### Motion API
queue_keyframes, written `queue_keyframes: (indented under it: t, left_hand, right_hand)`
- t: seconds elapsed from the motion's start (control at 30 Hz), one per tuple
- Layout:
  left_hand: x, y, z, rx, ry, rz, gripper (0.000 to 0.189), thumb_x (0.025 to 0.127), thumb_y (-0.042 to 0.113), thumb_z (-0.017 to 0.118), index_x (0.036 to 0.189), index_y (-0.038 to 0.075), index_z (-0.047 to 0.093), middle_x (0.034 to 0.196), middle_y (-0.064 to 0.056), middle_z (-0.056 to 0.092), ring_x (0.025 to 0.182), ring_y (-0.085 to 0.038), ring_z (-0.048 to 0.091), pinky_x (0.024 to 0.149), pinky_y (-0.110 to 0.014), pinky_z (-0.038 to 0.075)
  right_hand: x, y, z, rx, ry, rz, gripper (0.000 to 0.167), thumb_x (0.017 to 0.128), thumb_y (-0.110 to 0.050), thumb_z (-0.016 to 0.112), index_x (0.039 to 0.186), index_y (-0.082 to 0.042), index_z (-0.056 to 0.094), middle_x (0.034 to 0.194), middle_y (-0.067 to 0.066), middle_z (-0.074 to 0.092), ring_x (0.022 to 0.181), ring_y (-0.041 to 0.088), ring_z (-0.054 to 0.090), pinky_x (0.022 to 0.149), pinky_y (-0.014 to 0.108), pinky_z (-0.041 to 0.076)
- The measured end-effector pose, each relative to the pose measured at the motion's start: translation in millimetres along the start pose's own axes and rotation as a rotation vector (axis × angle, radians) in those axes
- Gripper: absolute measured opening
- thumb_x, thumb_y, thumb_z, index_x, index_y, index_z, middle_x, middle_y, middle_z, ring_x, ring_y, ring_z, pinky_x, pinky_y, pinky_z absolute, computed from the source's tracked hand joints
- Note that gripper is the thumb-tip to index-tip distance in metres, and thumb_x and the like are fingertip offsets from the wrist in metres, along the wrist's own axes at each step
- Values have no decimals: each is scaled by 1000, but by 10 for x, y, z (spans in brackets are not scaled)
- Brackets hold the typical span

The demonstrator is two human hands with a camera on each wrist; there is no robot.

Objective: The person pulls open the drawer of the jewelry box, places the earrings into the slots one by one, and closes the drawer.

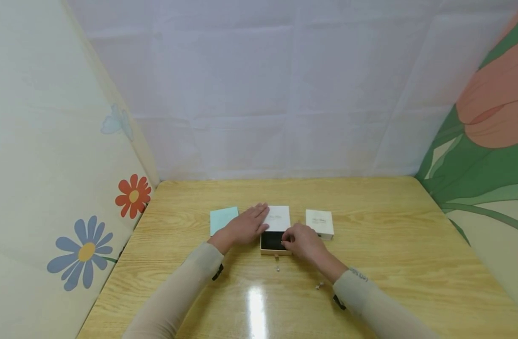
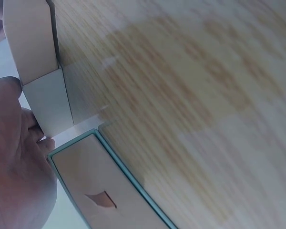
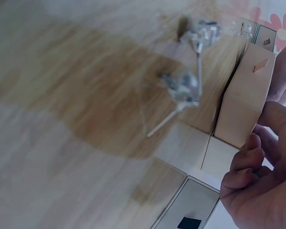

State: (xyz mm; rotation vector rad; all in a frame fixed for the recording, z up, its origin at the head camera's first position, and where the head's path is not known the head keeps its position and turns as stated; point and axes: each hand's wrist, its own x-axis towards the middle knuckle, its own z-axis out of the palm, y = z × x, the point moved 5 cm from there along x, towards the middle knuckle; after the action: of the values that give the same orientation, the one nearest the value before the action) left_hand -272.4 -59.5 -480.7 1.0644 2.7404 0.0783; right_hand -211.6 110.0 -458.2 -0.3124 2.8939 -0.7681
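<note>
In the head view a white drawer box [image 1: 278,217] stands pulled out toward me, its black-lined drawer [image 1: 271,241] showing. My left hand [image 1: 247,225] rests with extended fingers on the left part of its white cover. My right hand [image 1: 303,241] is at the drawer's right side, thumb and forefinger brought together over the black lining; I cannot tell whether something small is between them. In the right wrist view its other fingers [image 3: 245,167] are curled beside the drawer's front. Two shiny stud earrings [image 3: 193,62] lie on the table before that hand.
A light teal box [image 1: 223,219] sits left of the drawer box, partly behind my left wrist. To the right is a cream box [image 1: 320,222]. Small shiny jewellery [image 1: 278,269] lies in front of the drawer's pull tab [image 1: 277,257]. Patterned cloth walls border the wooden table [image 1: 377,263].
</note>
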Motion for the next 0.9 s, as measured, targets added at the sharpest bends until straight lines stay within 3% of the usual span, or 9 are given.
queue_keyframes:
  t: [0.9]
  left_hand:
    - [-7, 7, -13, -11, 6, -9, 65, 112, 45, 23, 163, 9, 8, 171, -6, 7, 157, -22, 6, 128, -38, 12]
  right_hand:
    - [-44, 22, 20, 32, 7, 19, 9, 90, -20, 77, 98, -15, 78, 75, -5, 59, 65, 12, 52, 57, 28, 45]
